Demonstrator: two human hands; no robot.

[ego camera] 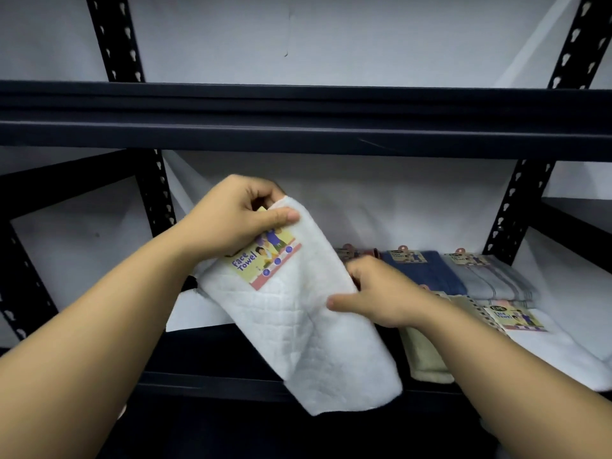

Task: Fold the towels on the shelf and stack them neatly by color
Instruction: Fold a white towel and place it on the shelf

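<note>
So the person is mid-fold on a white towel (318, 323), held up in front of the shelf (298, 137) rather than lying on it; it hangs tilted, top corner up left, bottom corner drooping past the front edge of the lower shelf board; the "Face Towel" label (265, 256) is facing out near the top. The left hand (231, 217) pinches the top corner, thumb on the front, fingers curled behind; the right hand (381, 293) holds the towel's right edge about halfway down, thumb laid across the front, the other fingers tucked behind so I can't see them properly.

Further right on the shelf sit the others; a blue towel (427, 273) and a grey striped towel (493, 279) at the back, a cream towel (427, 356) at the front partly under the right arm, and another white towel (556, 346) on the far right with its own label; there's something reddish behind the right hand, probably one more towel, but it's mostly hidden.

My read: this is the folding step for the white one, already narrowed into a strip; next it wants halving, corners matched so the edges line up; then it should go on top of that other white towel, not the cream one.
</note>
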